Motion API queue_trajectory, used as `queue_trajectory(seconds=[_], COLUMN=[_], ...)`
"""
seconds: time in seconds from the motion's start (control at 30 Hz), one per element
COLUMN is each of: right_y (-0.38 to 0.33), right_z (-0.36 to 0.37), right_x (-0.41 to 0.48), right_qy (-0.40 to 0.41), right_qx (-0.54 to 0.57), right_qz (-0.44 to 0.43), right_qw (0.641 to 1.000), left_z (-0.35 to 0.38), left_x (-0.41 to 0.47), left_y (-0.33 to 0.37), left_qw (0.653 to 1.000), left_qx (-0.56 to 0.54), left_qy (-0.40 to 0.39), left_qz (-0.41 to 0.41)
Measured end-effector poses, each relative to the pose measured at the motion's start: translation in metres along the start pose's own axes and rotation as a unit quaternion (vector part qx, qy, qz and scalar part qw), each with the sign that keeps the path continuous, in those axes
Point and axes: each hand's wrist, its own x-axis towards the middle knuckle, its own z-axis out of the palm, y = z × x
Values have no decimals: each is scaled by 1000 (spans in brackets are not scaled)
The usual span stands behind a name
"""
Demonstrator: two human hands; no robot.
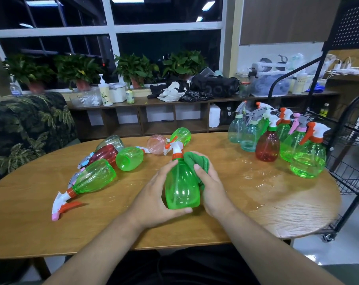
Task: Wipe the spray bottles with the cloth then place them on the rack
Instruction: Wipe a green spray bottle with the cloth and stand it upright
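A green spray bottle (pixel 181 186) with a white and orange trigger head stands upright at the middle of the wooden table (pixel 277 206). My left hand (pixel 156 194) grips its body from the left, thumb under the base edge. My right hand (pixel 210 187) holds a folded green cloth (pixel 196 161) against the bottle's right side. Several bottles lie on their sides at the left, among them a green one (pixel 94 178), a red one (pixel 104 154) and a pink one (pixel 157 144). Several upright bottles, such as a red one (pixel 267 146), stand at the table's right.
A black wire rack (pixel 347 153) on castors stands just past the table's right edge. A sofa (pixel 28 128) with a leaf print sits at the left. Behind the table runs a low shelf (pixel 174 116) with plants, bottles and bags on top.
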Motion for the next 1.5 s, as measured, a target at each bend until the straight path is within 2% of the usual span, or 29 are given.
queue_trajectory(seconds=[0.27, 0.4, 0.57, 0.8, 0.93, 1.03, 1.23, 1.4, 1.5], right_y=[1, -1, 2, 11, 11, 12, 4, -2, -2], right_z=[-5, -2, -1, -2, -2, -2, -1, 2, 2], right_x=[4, 2, -2, -3, -3, -1, 1, 5, 4], right_qy=[-2, -18, -40, -77, -75, -53, -2, 26, 26], right_qx=[-21, -53, -136, -262, -272, -243, -106, 7, 26], right_qz=[-33, -52, -100, -175, -171, -150, -59, 23, 43], right_qw=[999, 997, 985, 946, 944, 957, 993, 999, 998], left_z=[6, 7, 7, 1, 0, 1, 6, 4, 1], left_x=[5, 3, 2, 8, 8, 7, 4, 3, 3], left_y=[-5, -5, -5, -14, -17, -15, -2, 3, 2], left_qw=[996, 995, 993, 971, 968, 977, 992, 993, 995], left_qx=[81, 88, 69, 29, 38, 61, 87, 74, 57], left_qy=[11, 27, 91, 193, 201, 175, 90, 72, 64], left_qz=[47, 41, -23, -137, -143, -104, 22, 55, 54])
